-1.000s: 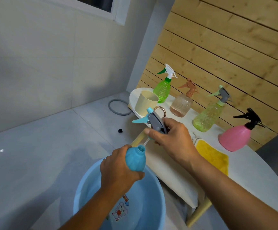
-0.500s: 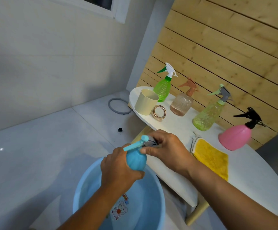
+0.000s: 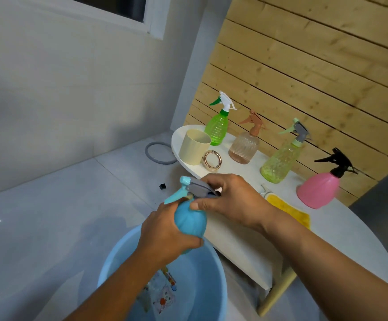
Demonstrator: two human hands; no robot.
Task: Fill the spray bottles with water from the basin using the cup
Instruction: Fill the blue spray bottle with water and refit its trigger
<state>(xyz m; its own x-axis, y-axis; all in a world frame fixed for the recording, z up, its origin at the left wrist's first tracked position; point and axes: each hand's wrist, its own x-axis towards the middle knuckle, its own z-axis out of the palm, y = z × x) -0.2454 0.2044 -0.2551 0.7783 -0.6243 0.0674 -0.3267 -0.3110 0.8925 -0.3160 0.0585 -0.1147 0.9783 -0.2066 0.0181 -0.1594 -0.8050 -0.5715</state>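
Note:
My left hand grips the round blue spray bottle above the light blue basin, which holds water. My right hand holds the bottle's grey and light blue spray head, which sits on the bottle's neck. The cream cup stands upright on the left end of the white table. Along the back of the table stand a green spray bottle, a clear brownish one, a yellow-green one and a pink one.
A gold ring leans beside the cup. A yellow cloth lies on the table near my right wrist. A grey ring and a small black cube lie on the tiled floor. A wooden slat wall rises behind the table.
My right hand brought the spray head down from above the table and set it onto the blue bottle's neck. My left hand kept the bottle over the basin.

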